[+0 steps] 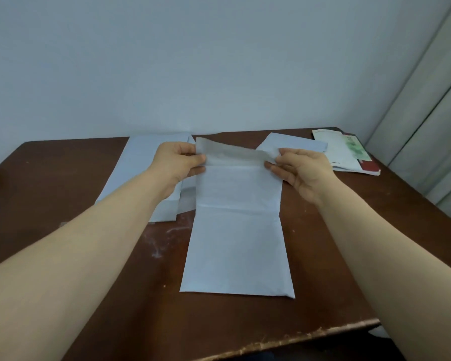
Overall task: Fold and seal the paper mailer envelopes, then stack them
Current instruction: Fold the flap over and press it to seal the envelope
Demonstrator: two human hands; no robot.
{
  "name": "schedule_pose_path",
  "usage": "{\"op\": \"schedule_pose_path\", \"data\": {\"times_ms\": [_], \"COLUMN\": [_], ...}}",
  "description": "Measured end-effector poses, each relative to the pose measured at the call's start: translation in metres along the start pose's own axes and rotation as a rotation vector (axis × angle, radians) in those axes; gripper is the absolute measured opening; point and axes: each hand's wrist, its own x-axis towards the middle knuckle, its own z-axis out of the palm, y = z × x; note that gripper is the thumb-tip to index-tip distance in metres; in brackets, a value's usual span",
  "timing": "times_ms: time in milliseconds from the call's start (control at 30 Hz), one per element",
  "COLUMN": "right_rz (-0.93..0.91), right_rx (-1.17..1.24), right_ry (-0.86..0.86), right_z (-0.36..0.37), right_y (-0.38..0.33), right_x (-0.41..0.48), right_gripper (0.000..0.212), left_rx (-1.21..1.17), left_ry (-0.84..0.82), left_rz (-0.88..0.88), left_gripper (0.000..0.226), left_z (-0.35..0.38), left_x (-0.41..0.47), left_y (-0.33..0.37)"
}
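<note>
Left hand (179, 162) and right hand (301, 169) each pinch the raised flap (235, 152) of the mailer (236, 246), bare table (89, 295) flanking both forearms.

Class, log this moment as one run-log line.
flap: raised, unsealed | left hand: pinches flap's left end | right hand: pinches its right end | mailer: flat on table | pile of mailers: behind left hand

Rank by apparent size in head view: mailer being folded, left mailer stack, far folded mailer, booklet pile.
1. mailer being folded
2. left mailer stack
3-4. booklet pile, far folded mailer: unsure, the right hand hides part of that mailer.
</note>
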Motion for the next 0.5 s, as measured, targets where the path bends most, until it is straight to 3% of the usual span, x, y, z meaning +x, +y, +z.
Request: {"op": "schedule_pose_path", "data": {"times_ms": [167, 333, 500], "right_rz": [0.09, 0.057, 0.008], "right_rx": [0.106, -0.036, -0.193], "right_ry": [-0.065, -0.017, 0.043], "right_z": [-0.006, -0.01, -0.012], "right_y": [0.001, 0.006, 0.007], "right_x": [0.025, 0.044, 0.057], "right_gripper": [0.015, 0.015, 0.021], "left_rx": [0.001, 0.21, 0.017], "left_ry": [0.005, 0.024, 0.001], "left_rz": [-0.02, 0.036, -0.021], "left_gripper": [0.024, 0.021, 0.007], "left_z": [0.007, 0.012, 0.013], "left_x": [0.027, 0.04, 0.053], "left_y": [-0.007, -0.006, -0.007]}}
